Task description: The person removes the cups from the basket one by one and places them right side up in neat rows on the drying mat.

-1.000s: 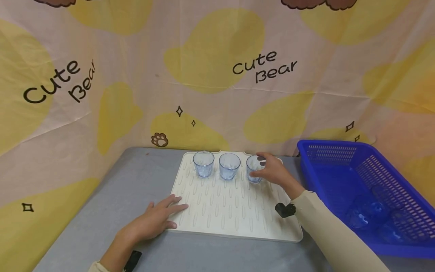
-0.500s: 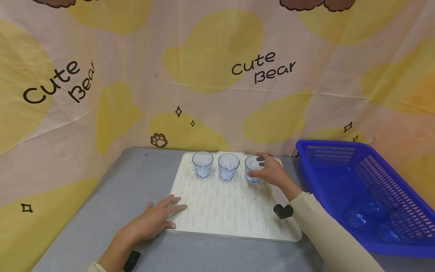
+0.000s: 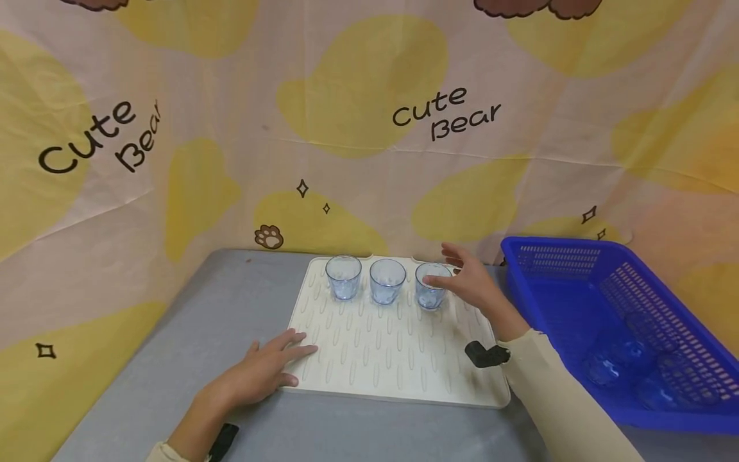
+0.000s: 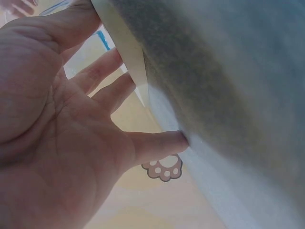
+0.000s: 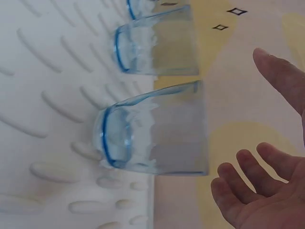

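Observation:
Three clear bluish glasses stand upright in a row along the back of a white ribbed drying mat (image 3: 381,359): the left glass (image 3: 344,278), the middle glass (image 3: 387,282) and the right glass (image 3: 430,292). My right hand (image 3: 476,285) hovers just above and beside the right glass, fingers spread and holding nothing. In the right wrist view, a gap shows between the fingertips (image 5: 245,157) and the rim of that nearest glass (image 5: 157,133). My left hand (image 3: 260,372) rests with spread fingers on the mat's left front edge; the left wrist view shows its palm (image 4: 62,133) beside that edge.
A blue plastic basket (image 3: 554,282) stands at the right of the grey table (image 3: 231,308), with several glasses (image 3: 629,359) lying inside near its front right. A patterned cloth (image 3: 358,96) hangs close behind the table.
My right hand has let go of the right glass and lifted slightly up and to the right, leaving it standing on the mat. The left hand stays in place.

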`<state>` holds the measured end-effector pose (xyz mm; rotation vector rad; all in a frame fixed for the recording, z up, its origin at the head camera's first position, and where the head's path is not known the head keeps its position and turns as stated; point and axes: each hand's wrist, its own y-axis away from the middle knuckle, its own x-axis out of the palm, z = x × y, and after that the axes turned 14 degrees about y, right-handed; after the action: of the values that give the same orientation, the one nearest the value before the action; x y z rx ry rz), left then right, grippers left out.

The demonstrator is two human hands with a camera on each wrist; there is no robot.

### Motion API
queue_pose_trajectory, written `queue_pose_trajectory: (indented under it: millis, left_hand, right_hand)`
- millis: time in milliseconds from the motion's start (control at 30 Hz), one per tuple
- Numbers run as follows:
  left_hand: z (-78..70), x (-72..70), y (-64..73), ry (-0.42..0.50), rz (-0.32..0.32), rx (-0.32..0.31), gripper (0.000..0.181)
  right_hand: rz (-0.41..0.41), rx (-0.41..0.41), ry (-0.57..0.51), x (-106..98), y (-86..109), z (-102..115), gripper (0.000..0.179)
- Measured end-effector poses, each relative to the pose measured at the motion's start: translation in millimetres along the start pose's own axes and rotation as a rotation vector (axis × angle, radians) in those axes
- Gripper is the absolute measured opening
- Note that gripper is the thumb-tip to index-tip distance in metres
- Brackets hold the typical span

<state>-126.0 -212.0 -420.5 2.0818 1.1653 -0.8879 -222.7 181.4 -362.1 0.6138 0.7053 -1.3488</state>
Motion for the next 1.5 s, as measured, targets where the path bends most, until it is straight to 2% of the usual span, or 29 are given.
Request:
queue_pose_trajectory:
  millis: [233,367,467,633,1033,1367,1500]
  left_hand:
    - [-0.6,3.5,-1.1,0.011,0.004,0.006,0.058]
    - [-1.2,4.6,-1.0,0.022,0.006,-0.025,0.058]
    - [-1.7,2.8,0.2,0.026,0.003,-0.045,0.059]
    - [0.0,0.5,2.8,0.020,-0.001,-0.036,0.058]
    - [3.3,2.3,3.0,0.011,0.003,-0.020,0.059]
    - [1.4,2.4,0.6,0.010,0.006,-0.036,0.059]
    - [0.5,1.6,-0.9,-0.003,0.005,-0.017,0.059]
  right_hand:
    - [-0.011,-0.060,0.038,-22.2,25.8,11.8,0.090]
    - [-0.004,-0.082,0.088,-33.8,46.4,10.8,0.089]
    - [-0.001,-0.077,0.137,-43.7,61.9,8.9,0.089]
    - [-0.015,-0.063,0.203,-57.9,85.1,-0.1,0.088]
    - [-0.059,-0.004,0.317,-76.7,136.4,-47.2,0.090]
    - [-0.108,0.054,0.438,-97.2,151.2,-109.5,0.090]
    - [-0.122,0.074,0.519,-107.2,157.4,-130.6,0.090]
